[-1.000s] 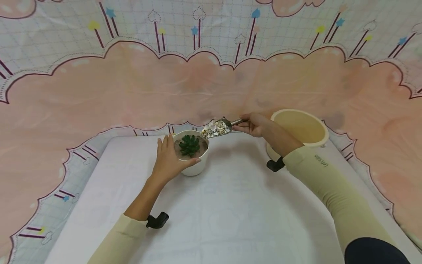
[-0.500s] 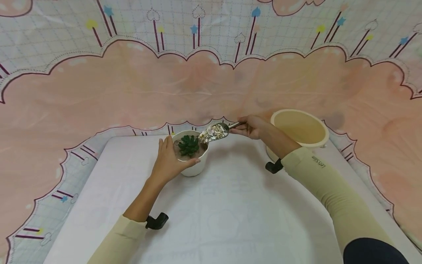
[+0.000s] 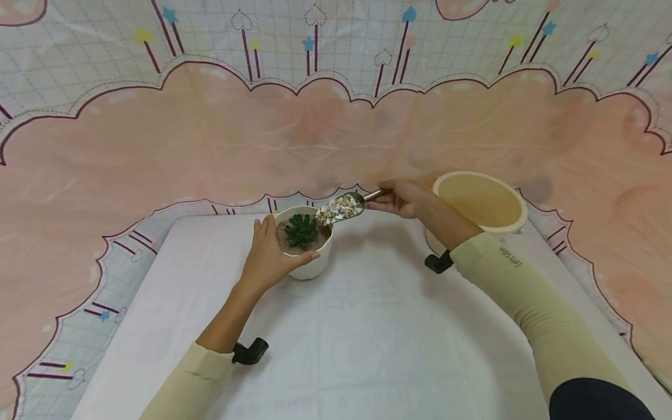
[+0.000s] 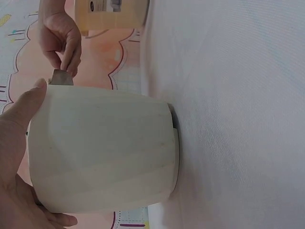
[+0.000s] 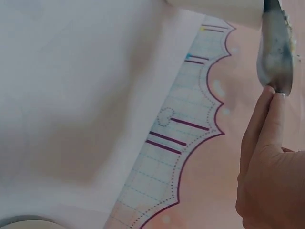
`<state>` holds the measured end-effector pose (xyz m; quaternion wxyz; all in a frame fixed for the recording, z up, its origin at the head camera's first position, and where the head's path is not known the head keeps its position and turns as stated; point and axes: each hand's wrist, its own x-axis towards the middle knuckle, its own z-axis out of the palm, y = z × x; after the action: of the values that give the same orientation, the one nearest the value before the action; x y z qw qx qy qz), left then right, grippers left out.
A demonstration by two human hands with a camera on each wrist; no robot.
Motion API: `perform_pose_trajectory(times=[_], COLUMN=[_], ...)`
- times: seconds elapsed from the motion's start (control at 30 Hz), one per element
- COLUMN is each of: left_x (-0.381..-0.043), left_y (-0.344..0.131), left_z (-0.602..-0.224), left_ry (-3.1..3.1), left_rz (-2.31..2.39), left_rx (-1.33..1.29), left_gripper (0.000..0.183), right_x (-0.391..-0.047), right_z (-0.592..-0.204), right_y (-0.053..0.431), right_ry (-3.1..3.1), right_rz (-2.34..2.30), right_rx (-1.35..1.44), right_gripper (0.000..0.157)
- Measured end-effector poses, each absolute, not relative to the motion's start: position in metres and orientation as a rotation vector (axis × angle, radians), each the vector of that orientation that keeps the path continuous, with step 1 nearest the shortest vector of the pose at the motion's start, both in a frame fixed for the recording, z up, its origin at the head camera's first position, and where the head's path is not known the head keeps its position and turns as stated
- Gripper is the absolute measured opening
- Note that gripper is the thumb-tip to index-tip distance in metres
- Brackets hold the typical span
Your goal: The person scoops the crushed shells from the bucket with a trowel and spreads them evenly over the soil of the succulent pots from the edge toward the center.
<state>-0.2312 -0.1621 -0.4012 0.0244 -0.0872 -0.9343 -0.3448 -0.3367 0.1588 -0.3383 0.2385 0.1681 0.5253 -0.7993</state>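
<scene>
A white pot (image 3: 314, 265) with grey soil stands near the table's far edge, and a green succulent (image 3: 301, 232) grows in it. My left hand (image 3: 266, 256) holds the pot from the left, thumb on the near side, fingers around the far side; the left wrist view shows the pot's faceted wall (image 4: 102, 148). In my right hand (image 3: 403, 198) I grip the handle of a metal scoop (image 3: 359, 200), its underside (image 5: 276, 59) showing in the right wrist view. Pale, mixed-colour pebbles (image 3: 338, 210) fill the scoop. Its tip lies over the pot's right rim, beside the succulent.
A cream bucket (image 3: 521, 217) stands at the back right, partly behind my right forearm. The white table (image 3: 336, 350) ends just behind the pot. Beyond it hangs a peach backdrop cloth (image 3: 325, 140) with printed candles.
The scoop has shifted slightly left, so its tip now overlaps the pot's rim. My left hand and the pot have stayed in place.
</scene>
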Motion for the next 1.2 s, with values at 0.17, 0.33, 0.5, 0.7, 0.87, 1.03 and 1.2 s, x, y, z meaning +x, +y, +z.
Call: perform_pose_trajectory(times=[0.17, 0.33, 0.5, 0.7, 0.87, 1.03, 1.2], left_x=[-0.232, -0.231, -0.231, -0.232, -0.232, -0.231, -0.230], left_y=[-0.163, -0.163, -0.162, -0.163, -0.163, -0.162, -0.163], left_z=[-0.401, -0.399, -0.398, -0.397, -0.397, -0.398, -0.399], left_ry=[-2.876, -2.865, -2.853, -2.859, -2.856, -2.869, -2.877], left_rz=[-1.068, -1.079, -1.088, -1.083, -1.095, -1.090, -1.092], left_rx=[-0.273, -0.272, -0.275, -0.274, -0.275, -0.278, -0.273], left_gripper=[0.137, 0.137, 0.134, 0.135, 0.134, 0.135, 0.136], right_x=[-0.335, -0.334, -0.333, -0.330, -0.328, -0.327, -0.324], right_z=[-0.331, -0.328, -0.327, -0.322, -0.319, -0.319, -0.318], right_y=[0.156, 0.154, 0.154, 0.152, 0.151, 0.151, 0.150], right_ry=[1.486, 1.534, 1.557, 1.602, 1.637, 1.641, 1.654], right_rz=[-2.192, -2.200, -2.207, -2.195, -2.182, -2.176, -2.173], right_rx=[0.428, 0.432, 0.454, 0.402, 0.383, 0.365, 0.331], right_gripper=[0.023, 0.020, 0.018, 0.022, 0.023, 0.025, 0.029])
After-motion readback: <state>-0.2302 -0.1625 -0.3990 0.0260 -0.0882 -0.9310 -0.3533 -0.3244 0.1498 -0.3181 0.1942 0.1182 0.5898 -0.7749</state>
